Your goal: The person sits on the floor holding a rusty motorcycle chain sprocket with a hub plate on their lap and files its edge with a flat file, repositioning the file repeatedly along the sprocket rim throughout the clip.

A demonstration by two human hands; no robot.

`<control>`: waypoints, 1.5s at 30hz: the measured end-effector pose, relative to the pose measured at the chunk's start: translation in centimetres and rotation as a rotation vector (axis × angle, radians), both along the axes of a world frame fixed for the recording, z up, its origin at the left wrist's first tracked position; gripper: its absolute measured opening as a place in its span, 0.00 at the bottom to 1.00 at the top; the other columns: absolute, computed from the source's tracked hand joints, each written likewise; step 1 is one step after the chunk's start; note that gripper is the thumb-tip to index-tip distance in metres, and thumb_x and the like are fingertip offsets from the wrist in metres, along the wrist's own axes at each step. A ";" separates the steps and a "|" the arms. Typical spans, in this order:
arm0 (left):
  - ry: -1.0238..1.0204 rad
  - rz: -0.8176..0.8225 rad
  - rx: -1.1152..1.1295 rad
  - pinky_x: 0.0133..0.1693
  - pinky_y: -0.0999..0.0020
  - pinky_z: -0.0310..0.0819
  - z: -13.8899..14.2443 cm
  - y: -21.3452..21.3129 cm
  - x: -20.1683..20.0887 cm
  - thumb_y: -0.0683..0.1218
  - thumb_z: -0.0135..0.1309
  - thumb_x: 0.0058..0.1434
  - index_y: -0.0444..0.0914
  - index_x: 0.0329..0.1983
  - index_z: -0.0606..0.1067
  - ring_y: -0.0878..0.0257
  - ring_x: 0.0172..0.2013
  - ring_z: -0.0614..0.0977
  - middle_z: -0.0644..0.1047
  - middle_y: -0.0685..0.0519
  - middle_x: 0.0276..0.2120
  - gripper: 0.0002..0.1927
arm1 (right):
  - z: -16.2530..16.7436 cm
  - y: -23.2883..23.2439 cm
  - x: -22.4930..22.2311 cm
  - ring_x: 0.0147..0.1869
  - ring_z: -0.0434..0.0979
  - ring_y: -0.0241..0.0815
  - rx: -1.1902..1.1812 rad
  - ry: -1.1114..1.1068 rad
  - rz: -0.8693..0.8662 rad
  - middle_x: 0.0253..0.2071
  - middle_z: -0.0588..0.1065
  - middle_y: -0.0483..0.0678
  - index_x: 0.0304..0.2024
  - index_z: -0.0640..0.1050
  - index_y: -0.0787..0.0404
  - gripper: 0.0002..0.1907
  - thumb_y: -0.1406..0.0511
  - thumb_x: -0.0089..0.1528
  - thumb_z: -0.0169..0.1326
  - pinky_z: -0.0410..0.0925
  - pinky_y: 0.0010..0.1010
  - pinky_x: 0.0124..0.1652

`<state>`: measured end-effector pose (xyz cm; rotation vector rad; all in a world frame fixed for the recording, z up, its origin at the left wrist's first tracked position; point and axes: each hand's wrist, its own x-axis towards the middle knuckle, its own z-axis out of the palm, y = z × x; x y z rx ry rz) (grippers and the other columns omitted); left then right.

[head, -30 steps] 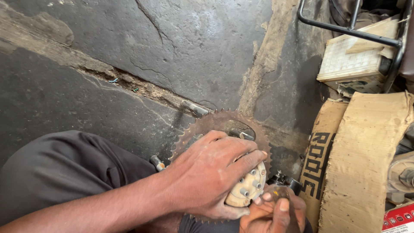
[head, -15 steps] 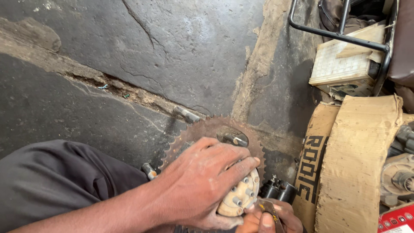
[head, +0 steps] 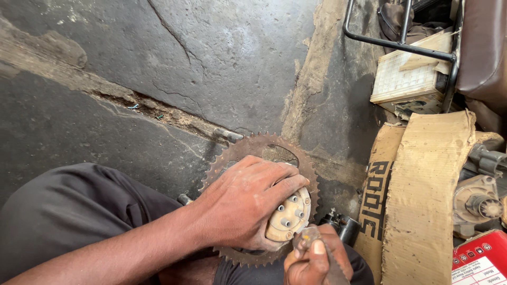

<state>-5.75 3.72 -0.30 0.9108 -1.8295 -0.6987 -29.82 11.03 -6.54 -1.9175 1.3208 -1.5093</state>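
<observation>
Cracked concrete floor (head: 222, 58) — left hand (head: 245, 203) grasping rusty sprocket (head: 253, 150), right hand (head: 314, 261) clenched on small tool (head: 309, 237) — cardboard (head: 422, 200) nearby.

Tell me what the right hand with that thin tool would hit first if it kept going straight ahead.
Likely the pale hub bolted on the rusty sprocket: the right hand aims its tool at the hub's lower edge, though depth is unclear.

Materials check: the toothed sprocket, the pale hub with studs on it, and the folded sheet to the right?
Sprocket: looks like steel, brown and matte, apparently rusted or grimy all over the teeth. Hub under the left hand: pale cream, dull, possibly cast alloy or painted metal; the look leaves it open. Its studs read as bare grey metal. Folded sheet: corrugated cardboard, tan, with frayed edges.
</observation>
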 end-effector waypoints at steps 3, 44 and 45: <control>0.023 -0.010 0.012 0.53 0.53 0.72 0.1 0.0 0.0 0.54 0.70 0.46 0.35 0.59 0.72 0.47 0.55 0.79 0.77 0.45 0.53 0.38 | 0.2 0.6 -0.1 0.23 0.66 0.37 0.239 -0.221 -0.151 0.23 0.70 0.54 0.24 0.69 0.68 0.15 0.66 0.65 0.46 0.62 0.28 0.21; -0.061 -0.001 0.038 0.51 0.55 0.75 0.9 0.3 -1.0 0.53 0.71 0.38 0.38 0.59 0.72 0.48 0.52 0.81 0.77 0.47 0.52 0.42 | 3.5 -0.8 3.6 0.19 0.62 0.37 0.107 -0.212 -0.201 0.18 0.65 0.51 0.21 0.66 0.67 0.17 0.63 0.62 0.48 0.55 0.28 0.22; -0.060 -0.007 0.043 0.51 0.55 0.75 0.9 0.3 -1.0 0.53 0.71 0.38 0.38 0.59 0.72 0.48 0.52 0.81 0.77 0.47 0.52 0.42 | 3.7 -0.8 3.7 0.19 0.63 0.37 0.080 -0.136 -0.201 0.18 0.66 0.50 0.21 0.66 0.66 0.17 0.63 0.62 0.47 0.56 0.28 0.22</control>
